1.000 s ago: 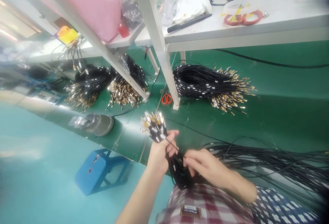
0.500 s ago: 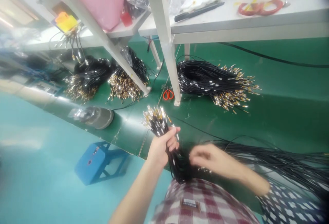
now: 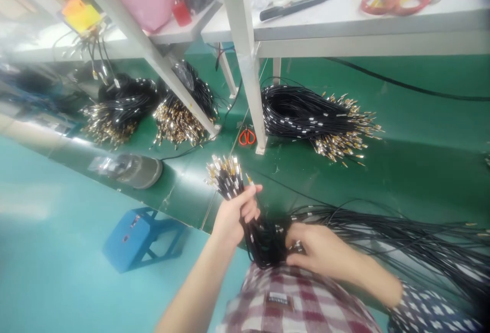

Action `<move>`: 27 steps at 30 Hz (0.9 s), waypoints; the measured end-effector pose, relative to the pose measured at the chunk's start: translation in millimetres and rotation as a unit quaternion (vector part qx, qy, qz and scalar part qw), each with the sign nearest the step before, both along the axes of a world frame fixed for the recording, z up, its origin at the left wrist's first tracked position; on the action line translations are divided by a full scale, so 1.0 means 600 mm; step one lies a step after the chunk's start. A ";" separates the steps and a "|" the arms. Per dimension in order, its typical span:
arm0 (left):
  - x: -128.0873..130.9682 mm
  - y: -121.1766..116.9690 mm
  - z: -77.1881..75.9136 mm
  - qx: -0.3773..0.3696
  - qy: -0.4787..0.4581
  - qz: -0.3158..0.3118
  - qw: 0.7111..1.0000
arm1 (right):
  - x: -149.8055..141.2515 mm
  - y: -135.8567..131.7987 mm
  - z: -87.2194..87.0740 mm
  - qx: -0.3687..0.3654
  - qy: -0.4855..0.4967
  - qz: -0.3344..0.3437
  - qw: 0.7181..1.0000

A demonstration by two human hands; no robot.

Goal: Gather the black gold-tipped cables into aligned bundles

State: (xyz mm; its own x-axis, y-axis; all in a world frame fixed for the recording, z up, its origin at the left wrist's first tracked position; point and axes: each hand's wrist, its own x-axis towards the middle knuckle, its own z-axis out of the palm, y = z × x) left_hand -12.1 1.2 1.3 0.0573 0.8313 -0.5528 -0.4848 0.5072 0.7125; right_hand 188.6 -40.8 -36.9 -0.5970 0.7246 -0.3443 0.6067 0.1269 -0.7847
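My left hand (image 3: 239,215) is closed round a bundle of black cables (image 3: 262,244). Their metal connector ends (image 3: 225,175) fan out above the fist, and the lower loops hang against a checked apron (image 3: 275,292). Just right of these loops is my right hand (image 3: 316,246), its thumb held apart from the fingers. Cable parts with small white bands show in the gap between them; the fingertips are partly hidden. Long loose black cables (image 3: 398,236) stretch away to the right behind my right forearm.
Coiled cable bundles (image 3: 306,113) lie on the green floor under the white table (image 3: 367,45), with more to the left. Orange-handled scissors (image 3: 247,136) rest beside a table leg (image 3: 248,68). A blue stool (image 3: 128,238) and a grey rounded object (image 3: 140,171) stand at left.
My right hand has come down against the cable loops, and its thumb has spread away from the fingers. The left hand keeps its hold on the bundle. The view has shifted slightly.
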 end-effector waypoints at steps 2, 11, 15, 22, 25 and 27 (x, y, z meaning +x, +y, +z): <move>0.001 0.001 0.001 -0.003 0.005 -0.003 1.000 | -0.010 -0.001 0.004 -0.045 0.062 -0.045 0.996; -0.007 -0.003 -0.003 -0.010 0.028 0.002 1.000 | -0.073 0.022 0.034 -0.065 0.183 -0.160 0.968; -0.010 0.000 -0.005 -0.023 0.021 0.007 0.999 | -0.078 0.019 0.032 -0.027 0.128 -0.140 0.981; -0.012 0.007 -0.008 -0.030 0.005 -0.019 0.999 | -0.090 0.018 0.020 -0.019 0.060 -0.179 0.982; -0.012 0.009 -0.010 -0.030 0.004 -0.027 0.999 | -0.091 0.015 0.009 0.012 0.112 -0.181 0.977; -0.011 0.011 -0.011 -0.029 0.002 -0.025 0.999 | -0.089 0.011 0.004 0.017 0.145 -0.178 0.973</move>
State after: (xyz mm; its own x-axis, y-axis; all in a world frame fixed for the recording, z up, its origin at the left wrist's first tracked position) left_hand -18.7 7.8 -5.2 0.0964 0.7938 -0.6005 -0.4553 0.5716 0.6826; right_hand 135.3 -34.4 -34.5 -0.3757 0.9108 -0.1710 0.3698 -0.0218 -0.9289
